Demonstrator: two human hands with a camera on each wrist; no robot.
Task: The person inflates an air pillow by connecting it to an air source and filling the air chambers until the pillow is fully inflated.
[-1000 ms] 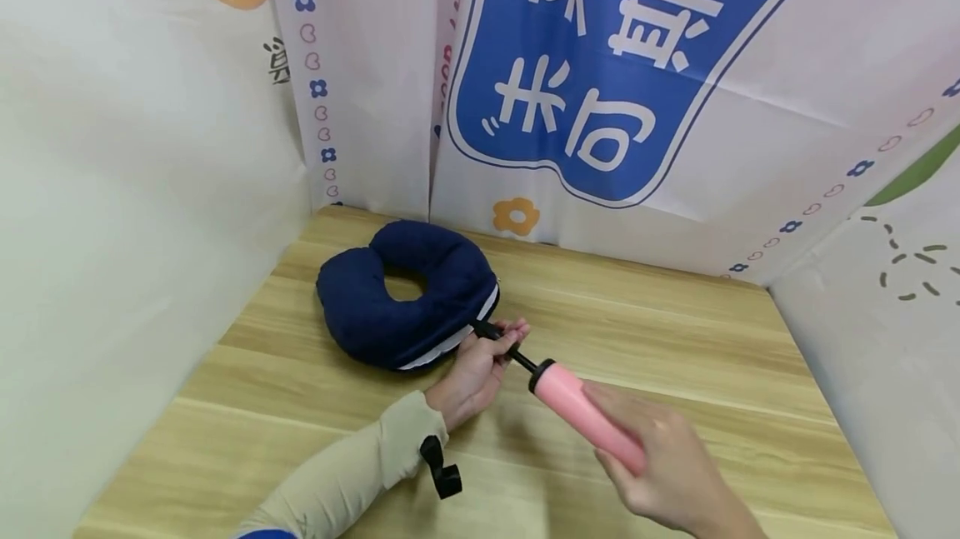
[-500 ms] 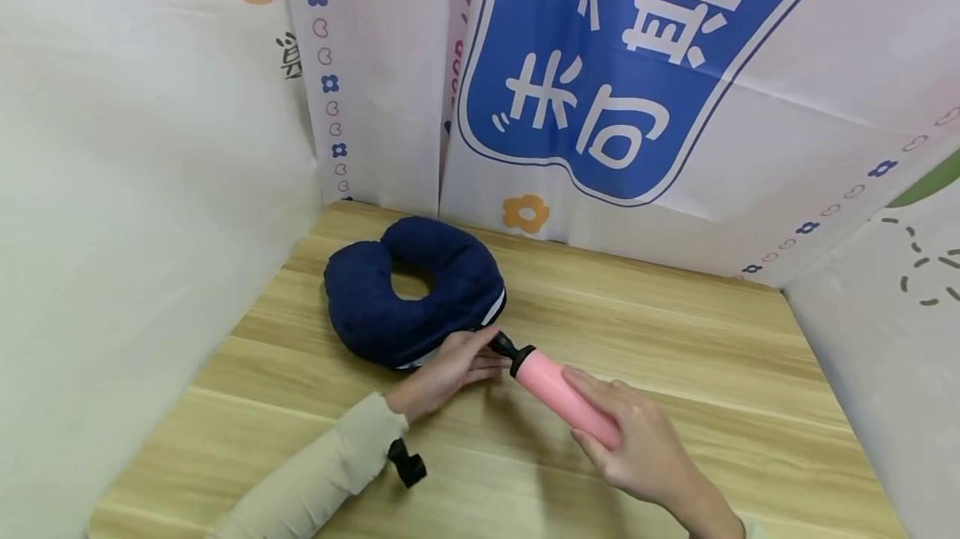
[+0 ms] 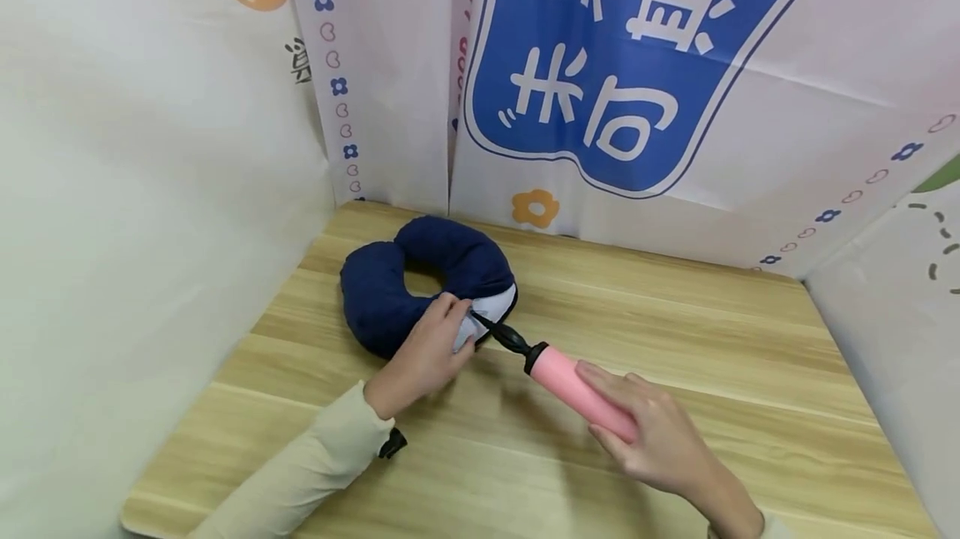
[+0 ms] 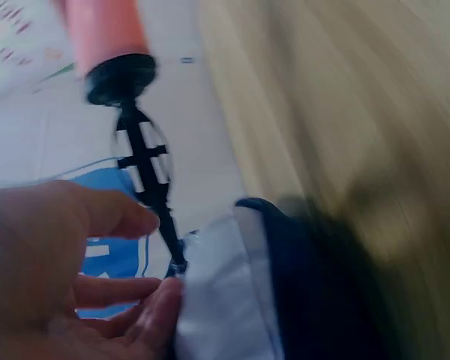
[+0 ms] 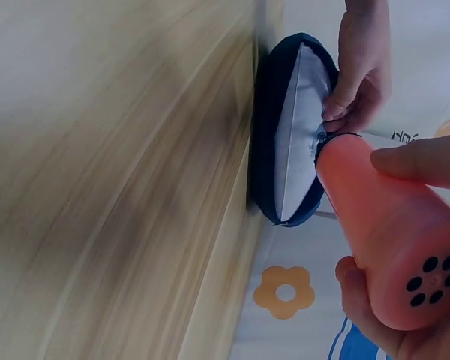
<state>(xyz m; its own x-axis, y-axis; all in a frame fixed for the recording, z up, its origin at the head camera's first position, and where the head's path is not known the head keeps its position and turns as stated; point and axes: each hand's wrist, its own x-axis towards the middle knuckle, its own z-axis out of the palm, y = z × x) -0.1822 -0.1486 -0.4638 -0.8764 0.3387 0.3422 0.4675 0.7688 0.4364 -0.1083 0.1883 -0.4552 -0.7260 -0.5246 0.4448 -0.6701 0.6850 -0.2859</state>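
Note:
A navy U-shaped neck pillow [image 3: 461, 260] lies on the wooden table with its cover parted, baring a white inner bladder [image 3: 495, 304]. My left hand [image 3: 423, 347] pinches the pillow at the opening, its fingertips right at the tip of the black nozzle [image 4: 146, 154] in the left wrist view. My right hand [image 3: 663, 439] grips the pink barrel of a hand pump [image 3: 573, 389], which slants from lower right up to the pillow. In the right wrist view the barrel [image 5: 390, 217] hides most of the nozzle; its holed end faces the camera.
Wood-grain table [image 3: 675, 339] spreads right and in front of the pillow. A printed white curtain [image 3: 390, 89] with a blue sign hangs behind it, and white sheets stand at both sides. A black strap end [image 3: 393, 443] hangs at the left sleeve.
The left hand has moved from under the pillow's near edge up onto its opening, and more white bladder shows. The pump has gone from rod drawn out to rod pushed in, nozzle at the bladder.

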